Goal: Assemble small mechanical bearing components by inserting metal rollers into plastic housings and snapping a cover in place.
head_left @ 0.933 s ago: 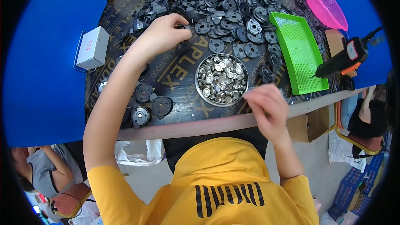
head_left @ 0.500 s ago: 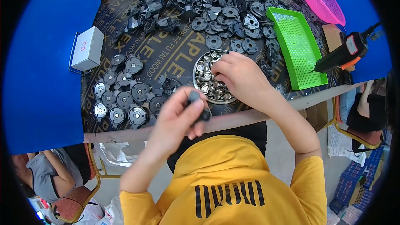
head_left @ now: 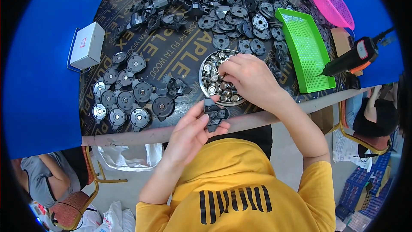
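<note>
My left hand [head_left: 191, 133] is closed round a dark plastic bracket [head_left: 214, 114], held over the table's front edge with its hollow side up. Over a round metal bowl [head_left: 201, 83] of small shiny metal caps [head_left: 212, 77], my right hand [head_left: 246, 75] has its fingers pinched together; whatever they hold is hidden. Just left of the bowl lies another dark bracket [head_left: 175, 87]. Several round black discs with metal centres [head_left: 125, 100] are grouped on the left, the nearest to my left hand being a larger disc [head_left: 163, 106].
Loose black parts [head_left: 184, 4] are heaped along the back. A green perforated tray [head_left: 305, 51] stands at right, beside a black electric screwdriver [head_left: 352, 56] and a pink basket [head_left: 332, 2]. A white box [head_left: 87, 45] is at left. Other people sit at both sides.
My left hand has moved slightly right and turned, so the bracket's hollow side now shows. My right hand stays at the bowl, its fingers still among the metal caps.
</note>
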Available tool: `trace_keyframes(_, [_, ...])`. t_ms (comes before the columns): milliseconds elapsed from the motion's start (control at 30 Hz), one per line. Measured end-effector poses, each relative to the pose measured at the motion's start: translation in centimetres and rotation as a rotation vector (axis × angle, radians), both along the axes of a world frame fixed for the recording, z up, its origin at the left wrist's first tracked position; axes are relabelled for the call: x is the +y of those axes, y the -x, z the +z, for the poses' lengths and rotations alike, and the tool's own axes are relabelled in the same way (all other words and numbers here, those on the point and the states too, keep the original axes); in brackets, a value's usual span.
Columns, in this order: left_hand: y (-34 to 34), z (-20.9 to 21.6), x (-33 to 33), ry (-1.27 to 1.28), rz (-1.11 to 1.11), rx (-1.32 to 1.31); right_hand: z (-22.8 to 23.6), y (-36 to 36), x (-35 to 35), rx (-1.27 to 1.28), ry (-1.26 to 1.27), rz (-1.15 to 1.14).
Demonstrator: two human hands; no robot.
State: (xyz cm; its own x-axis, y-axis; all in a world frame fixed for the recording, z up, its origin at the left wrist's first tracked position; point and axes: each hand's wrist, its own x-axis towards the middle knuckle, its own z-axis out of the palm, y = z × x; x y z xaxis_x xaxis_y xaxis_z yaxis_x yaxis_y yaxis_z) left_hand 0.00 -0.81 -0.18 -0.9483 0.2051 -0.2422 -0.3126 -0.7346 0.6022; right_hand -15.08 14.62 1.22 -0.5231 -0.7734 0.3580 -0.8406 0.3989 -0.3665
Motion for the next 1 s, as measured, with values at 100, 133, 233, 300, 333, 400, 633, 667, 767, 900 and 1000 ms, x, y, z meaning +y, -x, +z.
trace_keyframes(100, [0.0, -0.1, 0.0, -0.008, 0.000, 0.019, 0.0, 0.1, 0.0, -0.015, 0.008, 0.007])
trace_keyframes(133, [0.0, -0.2, 0.0, -0.017, 0.001, 0.026, 0.0, 0.1, 0.0, -0.020, 0.011, 0.005])
trace_keyframes(233, [0.0, -0.1, 0.1, -0.023, 0.004, 0.028, -0.1, 0.1, 0.1, -0.029, 0.017, 0.006])
trace_keyframes(300, [0.0, 0.0, 0.2, -0.020, 0.005, 0.023, -0.1, 0.1, 0.1, -0.026, 0.018, 0.009])
trace_keyframes(333, [0.0, 0.2, 0.3, 0.008, 0.021, 0.006, 0.0, 0.1, 0.1, -0.023, 0.019, 0.011])
trace_keyframes(400, [0.1, 0.2, 0.3, 0.035, 0.037, -0.013, 0.0, 0.2, 0.2, -0.030, 0.010, 0.021])
trace_keyframes(633, [0.3, 0.2, 0.4, -0.023, 0.034, 0.003, 2.8, -0.4, 1.6, -0.412, 0.151, 0.129])
trace_keyframes(667, [0.2, 0.1, 0.5, -0.003, 0.030, 0.020, 3.3, -1.1, 1.7, -0.481, 0.186, 0.170])
trace_keyframes(767, [0.2, 0.5, 0.9, 0.009, 0.046, 0.003, 4.1, -2.7, 1.3, -0.441, 0.149, 0.216])
trace_keyframes(900, [0.2, 0.5, 1.3, 0.023, 0.019, 0.026, 4.3, -3.5, 1.1, -0.436, 0.027, 0.187])
trace_keyframes(1000, [0.1, 0.9, 1.6, 0.017, 0.039, 0.019, 4.8, -3.5, 1.0, -0.418, -0.049, 0.186])
